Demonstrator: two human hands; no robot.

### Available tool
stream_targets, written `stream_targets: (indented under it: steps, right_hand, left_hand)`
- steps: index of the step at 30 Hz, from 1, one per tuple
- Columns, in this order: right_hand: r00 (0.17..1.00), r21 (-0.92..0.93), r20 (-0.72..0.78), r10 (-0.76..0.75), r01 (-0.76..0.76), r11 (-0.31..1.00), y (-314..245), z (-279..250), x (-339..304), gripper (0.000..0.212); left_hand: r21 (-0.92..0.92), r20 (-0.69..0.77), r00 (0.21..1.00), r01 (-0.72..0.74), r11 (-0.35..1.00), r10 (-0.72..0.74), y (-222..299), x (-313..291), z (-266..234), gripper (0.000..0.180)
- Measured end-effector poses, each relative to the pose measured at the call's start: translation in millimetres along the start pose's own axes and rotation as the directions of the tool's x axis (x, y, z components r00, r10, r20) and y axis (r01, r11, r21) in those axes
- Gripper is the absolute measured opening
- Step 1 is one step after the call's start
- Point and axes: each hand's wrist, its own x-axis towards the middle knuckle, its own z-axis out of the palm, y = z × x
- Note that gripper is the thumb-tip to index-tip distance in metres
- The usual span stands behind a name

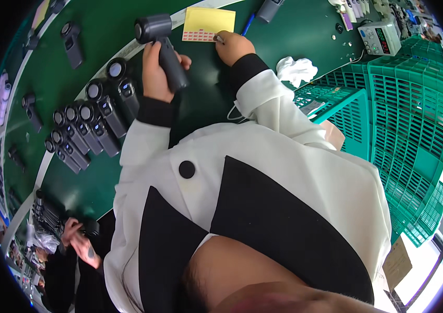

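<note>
My left hand [156,70] is wrapped round the handle of a dark grey hair-dryer-shaped device [170,60], its head up and its handle tilted down to the right. At the far middle lies a yellow sheet [209,20] with rows of small red stickers along its near edge. My right hand [234,48] is closed at that edge, fingertips pinching a small metallic-looking piece [218,38]; its exact kind is too small to tell. Several similar grey devices [89,126] stand clustered to the left of my left forearm, some with lit displays.
Right of my right forearm is a crumpled white cloth [296,71], with green plastic crates [414,99] beyond it. A power supply box [379,38] stands at the far right. A blue pen [248,24] lies beside the sheet. At lower left a co-worker's hand [79,242] shows.
</note>
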Motion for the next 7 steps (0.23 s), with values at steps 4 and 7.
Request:
stream_targets:
  steps: [4, 7]
  right_hand:
    - [0.989, -0.078, 0.038, 0.142, -0.139, 0.987, 14.5, -5.2, 10.5, 0.023]
    - [0.99, -0.124, 0.032, 0.138, -0.133, 0.983, 25.0, -11.8, 14.4, 0.025]
  left_hand:
    - [0.025, -0.032, 0.998, 0.048, 0.999, -0.047, -31.2, 57.5, 5.9, 0.024]
    - [0.058, 0.028, 0.997, 0.067, 0.996, -0.069, -45.9, 83.1, 14.2, 0.025]
